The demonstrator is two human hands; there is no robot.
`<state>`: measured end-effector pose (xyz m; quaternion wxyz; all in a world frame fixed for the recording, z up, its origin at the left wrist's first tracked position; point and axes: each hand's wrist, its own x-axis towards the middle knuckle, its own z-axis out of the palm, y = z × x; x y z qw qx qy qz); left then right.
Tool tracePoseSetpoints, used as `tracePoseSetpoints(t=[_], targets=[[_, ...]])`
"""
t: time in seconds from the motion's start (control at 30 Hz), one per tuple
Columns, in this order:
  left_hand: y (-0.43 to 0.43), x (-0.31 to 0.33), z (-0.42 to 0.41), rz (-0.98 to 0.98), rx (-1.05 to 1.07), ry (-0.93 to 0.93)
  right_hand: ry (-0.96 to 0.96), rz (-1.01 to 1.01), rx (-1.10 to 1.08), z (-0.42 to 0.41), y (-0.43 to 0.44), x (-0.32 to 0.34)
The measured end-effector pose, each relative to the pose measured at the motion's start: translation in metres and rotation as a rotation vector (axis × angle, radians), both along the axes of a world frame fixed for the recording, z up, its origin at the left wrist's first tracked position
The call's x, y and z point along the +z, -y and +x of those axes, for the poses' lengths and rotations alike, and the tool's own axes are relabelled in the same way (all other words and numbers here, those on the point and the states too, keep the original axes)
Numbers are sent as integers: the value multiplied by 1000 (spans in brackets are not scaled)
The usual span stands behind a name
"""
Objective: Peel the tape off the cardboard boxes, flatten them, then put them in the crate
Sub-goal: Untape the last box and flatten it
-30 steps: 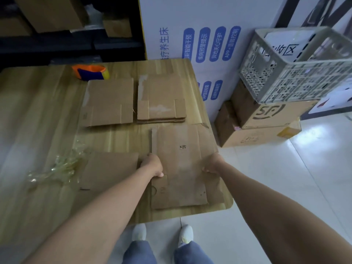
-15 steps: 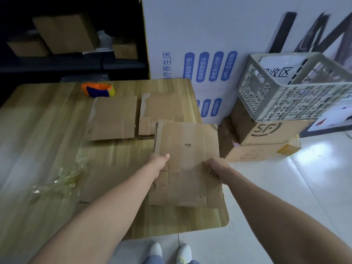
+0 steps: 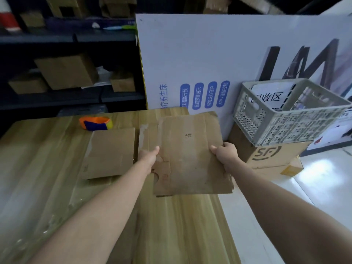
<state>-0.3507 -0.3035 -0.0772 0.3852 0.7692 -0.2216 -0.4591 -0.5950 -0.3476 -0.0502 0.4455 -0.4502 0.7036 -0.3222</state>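
I hold a flattened brown cardboard box (image 3: 190, 155) in the air above the right end of the wooden table (image 3: 38, 168). My left hand (image 3: 147, 156) grips its left edge, thumb on top. My right hand (image 3: 225, 152) grips its right edge. The grey plastic crate (image 3: 289, 119) stands to the right of the table on a stack of cardboard boxes, a white printed sheet inside it. Another flattened box (image 3: 111, 153) lies on the table left of my left hand. A third flattened box (image 3: 144, 136) is mostly hidden behind the held one.
An orange, blue and yellow tape dispenser (image 3: 96, 122) sits at the table's far edge. Crumpled clear tape (image 3: 47, 225) lies near the front left. An SF-marked box (image 3: 270, 153) carries the crate. A white printed board (image 3: 209, 63) stands behind; dark shelves (image 3: 66, 73) hold boxes.
Both hands have lifted the flattened box off the table's front and carried it up and to the right, towards the crate. The view has tilted upward.
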Motion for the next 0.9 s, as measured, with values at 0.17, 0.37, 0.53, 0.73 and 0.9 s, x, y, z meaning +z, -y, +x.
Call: tracePoseSetpoints(t=[0.17, 0.37, 0.53, 0.73, 0.9], targets=[[39, -22, 25, 124, -19, 231, -34, -23, 48, -3, 70, -2], [82, -61, 27, 335, -94, 487, -59, 52, 133, -13, 148, -22], [103, -81, 25, 533, -98, 557, -75, 114, 194, -18, 189, -35], [108, -92, 14, 719, -56, 484, -81, 149, 242, -28, 214, -47], [110, -95, 16, 732, -120, 472, -81, 156, 245, -39, 219, -55]])
